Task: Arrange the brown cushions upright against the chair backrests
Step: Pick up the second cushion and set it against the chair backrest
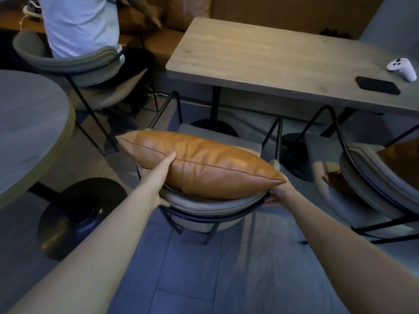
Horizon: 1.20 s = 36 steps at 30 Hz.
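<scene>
Here, both arms outstretched — left hand (166,165) fingers gripping brown cushion (199,164), right hand (277,196) fingers clasping chair backrest (210,203).

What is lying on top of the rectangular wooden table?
On the rectangular table lie a black phone and a white controller, both near its right end. Nothing else shows; the right corner is cut off by the frame.

no readable text, labels, numbers or signs
</scene>
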Tool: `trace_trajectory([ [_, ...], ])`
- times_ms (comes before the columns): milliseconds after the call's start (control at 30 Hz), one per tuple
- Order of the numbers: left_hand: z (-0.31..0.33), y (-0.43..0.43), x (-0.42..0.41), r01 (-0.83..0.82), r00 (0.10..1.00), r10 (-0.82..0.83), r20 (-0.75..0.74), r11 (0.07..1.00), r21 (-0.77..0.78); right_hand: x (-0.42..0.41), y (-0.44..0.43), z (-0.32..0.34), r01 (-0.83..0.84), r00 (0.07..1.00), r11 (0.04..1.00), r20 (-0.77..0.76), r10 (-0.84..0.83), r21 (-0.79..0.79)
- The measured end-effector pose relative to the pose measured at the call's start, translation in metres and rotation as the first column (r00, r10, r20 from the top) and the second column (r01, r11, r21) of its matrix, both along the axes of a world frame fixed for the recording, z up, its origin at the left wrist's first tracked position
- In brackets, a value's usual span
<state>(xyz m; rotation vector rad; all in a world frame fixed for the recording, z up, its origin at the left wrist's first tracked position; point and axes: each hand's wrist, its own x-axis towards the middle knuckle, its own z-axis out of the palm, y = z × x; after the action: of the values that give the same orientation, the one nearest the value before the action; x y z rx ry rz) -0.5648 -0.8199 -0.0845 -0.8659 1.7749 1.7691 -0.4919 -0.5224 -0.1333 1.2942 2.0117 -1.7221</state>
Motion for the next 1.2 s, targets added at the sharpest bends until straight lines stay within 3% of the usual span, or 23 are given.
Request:
trace_trajectory([
  [200,0.003,0.017,-0.02,0.011,1.0,-0.012,0.027,1.0,0.029,0.007,-0.018,-0.036,0.227,0.954,0.974,-0.208,-0.218,0.023],
  [367,0.002,0.007,-0.018,0.025,1.0,-0.025,0.013,0.999,0.023,0.034,-0.084,-0.031,0.315,0.879,0.929,-0.311,-0.363,-0.194],
  [467,0.002,-0.002,-0.02,0.037,0.999,-0.038,-0.031,0.999,-0.015,0.033,-0.111,-0.034,0.306,0.902,0.933,-0.254,-0.348,-0.189],
  [733,0.003,-0.025,-0.033,0.092,0.986,-0.079,-0.145,0.992,0.086,0.004,-0.137,-0.024,0.376,0.925,0.926,-0.044,-0.377,-0.023],
  [1200,-0.002,-0.032,-0.068,0.265,0.96,-0.243,-0.143,0.95,0.164,-0.026,-0.104,-0.02,0.296,0.955,0.954,-0.02,-0.297,-0.044],
])
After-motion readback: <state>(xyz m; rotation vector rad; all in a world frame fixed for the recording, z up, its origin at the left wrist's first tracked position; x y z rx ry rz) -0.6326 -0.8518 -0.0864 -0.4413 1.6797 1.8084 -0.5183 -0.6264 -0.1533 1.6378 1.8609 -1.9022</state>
